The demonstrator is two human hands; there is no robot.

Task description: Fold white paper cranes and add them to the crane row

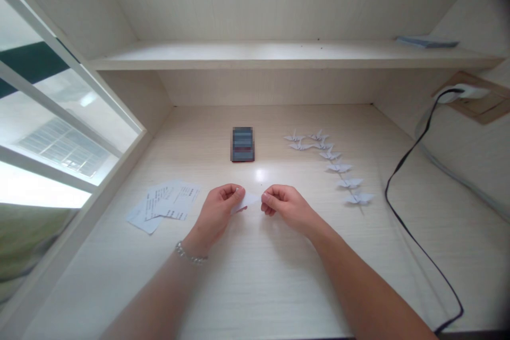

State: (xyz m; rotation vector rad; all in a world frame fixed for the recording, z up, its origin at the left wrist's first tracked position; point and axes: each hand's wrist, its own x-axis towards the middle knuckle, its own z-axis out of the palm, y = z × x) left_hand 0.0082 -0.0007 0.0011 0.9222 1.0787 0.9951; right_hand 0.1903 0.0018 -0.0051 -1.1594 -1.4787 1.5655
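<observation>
A small folded piece of white paper [249,201] is pinched between the thumb and fingers of my left hand [221,205], low over the desk. Its pointed end reaches across to my right hand [283,202], whose thumb and fingertips are pressed together at that tip. Part of the paper is hidden behind the left fingers. To the right, several folded white paper cranes [339,168] stand in a curved row on the desk. On the left lie overlapping loose sheets of printed paper [172,200].
Beyond my hands a dark, blurred-out rectangular object [243,144] lies on the desk [255,287]. A black cable [392,175] runs down the right side from a wall socket [474,93]. A shelf [247,54] spans the back, with a thin flat bluish item [428,42] on it.
</observation>
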